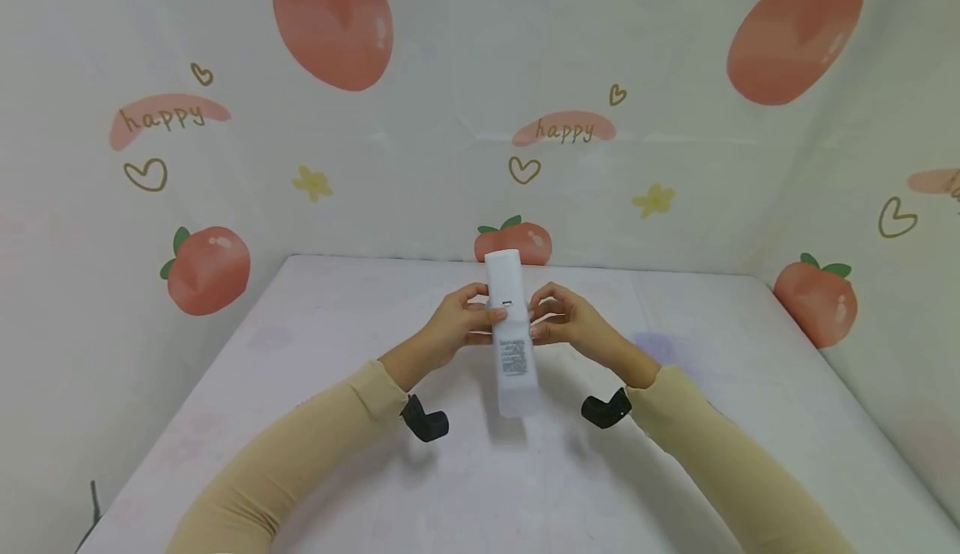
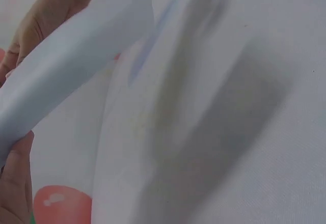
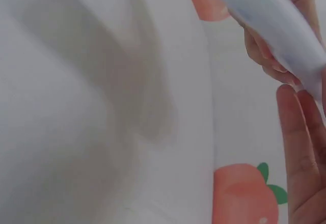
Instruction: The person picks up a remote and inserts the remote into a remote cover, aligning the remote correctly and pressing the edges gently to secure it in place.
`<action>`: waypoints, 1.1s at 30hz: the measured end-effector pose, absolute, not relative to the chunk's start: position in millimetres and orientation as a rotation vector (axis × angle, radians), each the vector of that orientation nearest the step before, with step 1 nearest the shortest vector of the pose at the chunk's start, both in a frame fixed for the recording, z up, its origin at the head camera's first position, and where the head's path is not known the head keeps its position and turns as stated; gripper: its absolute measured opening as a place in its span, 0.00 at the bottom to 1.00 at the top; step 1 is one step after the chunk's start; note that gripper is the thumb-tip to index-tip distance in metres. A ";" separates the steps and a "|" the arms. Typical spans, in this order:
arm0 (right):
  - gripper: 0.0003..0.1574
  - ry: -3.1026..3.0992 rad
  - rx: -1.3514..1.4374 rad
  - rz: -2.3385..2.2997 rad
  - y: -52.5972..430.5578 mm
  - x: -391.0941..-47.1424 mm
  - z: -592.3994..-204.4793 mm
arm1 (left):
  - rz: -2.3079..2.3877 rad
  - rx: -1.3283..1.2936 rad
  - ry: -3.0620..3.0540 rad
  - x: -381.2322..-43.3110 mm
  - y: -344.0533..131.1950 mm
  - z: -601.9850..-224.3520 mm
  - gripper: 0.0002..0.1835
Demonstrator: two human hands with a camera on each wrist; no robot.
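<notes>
A long, narrow white box (image 1: 516, 329) is held up at a tilt over the middle of the table. Printed on the side facing the head camera are a dark block of small print and a small mark. My left hand (image 1: 459, 317) grips the box from its left side, thumb across the printed face and fingers behind. At the opposite side, the fingertips of my right hand (image 1: 567, 316) touch the edge, with the fingers fairly straight in the right wrist view. Blank white faces of the box (image 2: 76, 56) fill the upper left of the left wrist view.
The table (image 1: 360, 471) has a white cover with faint coloured patches. Behind and beside it hangs white cloth (image 1: 450, 54) printed with peaches, hearts and "happy". A black wrist camera (image 1: 426, 421) sits below the left cuff, another black wrist camera (image 1: 606, 409) below the right.
</notes>
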State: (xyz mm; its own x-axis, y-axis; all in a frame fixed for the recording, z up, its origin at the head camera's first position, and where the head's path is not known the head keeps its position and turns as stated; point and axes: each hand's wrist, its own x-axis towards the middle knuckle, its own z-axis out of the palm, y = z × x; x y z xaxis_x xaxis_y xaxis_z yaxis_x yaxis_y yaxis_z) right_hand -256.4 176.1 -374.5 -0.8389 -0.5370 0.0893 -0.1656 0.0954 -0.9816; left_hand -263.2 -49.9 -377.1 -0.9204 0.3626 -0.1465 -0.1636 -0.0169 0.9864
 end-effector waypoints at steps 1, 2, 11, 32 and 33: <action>0.20 2.083 -0.707 -1.817 175.6 -256.1 -375.2 | 1.995 0.195 1.902 -262.8 -49.6 -377.0 0.19; 0.18 2.080 -0.721 -1.825 174.9 -256.0 -376.0 | 1.990 0.184 1.901 -262.6 -49.4 -377.1 0.18; 0.10 2.094 -0.784 -1.765 167.6 -258.7 -381.0 | 1.844 0.234 2.018 -262.3 -49.6 -378.2 0.20; 0.09 2.218 -0.533 -2.199 146.6 -247.9 -389.6 | 1.743 0.343 2.182 -266.1 -44.8 -359.0 0.26; 0.09 2.214 -0.510 -2.213 145.5 -248.0 -389.7 | 1.738 0.332 2.185 -265.7 -44.7 -358.5 0.26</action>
